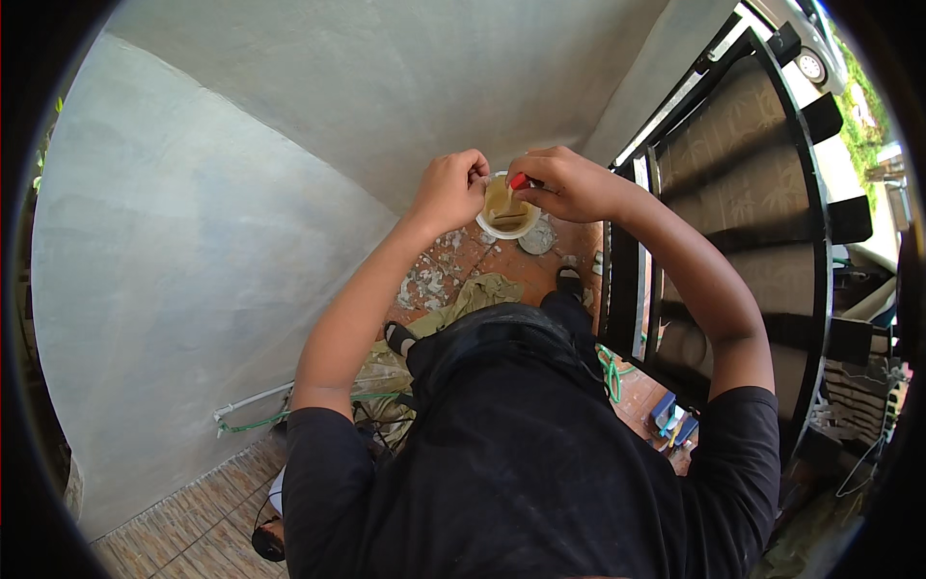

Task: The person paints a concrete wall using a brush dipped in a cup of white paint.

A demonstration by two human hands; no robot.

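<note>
Above a white plastic bucket (pixel 508 234), my right hand (pixel 571 187) grips a red-ended tool (pixel 519 181); its kind cannot be made out. My left hand (pixel 450 189) is at the bucket's left rim with its fingers curled in. Whether anything is pinched between those fingertips is hidden. Inside the bucket is a yellowish surface, with a brownish strip (pixel 511 218) lying near the front. A round, whitish-smeared lid-like disc (pixel 537 237) lies on the floor beside the bucket.
Smooth grey walls (pixel 217 181) meet in a corner ahead. A black metal gate (pixel 817 239) stands close on the right. Whitish flakes (pixel 432 286) and a crumpled cloth (pixel 488 291) cover parts of the tiled floor. A green hose (pixel 613 373) and another person (pixel 271 532) are behind.
</note>
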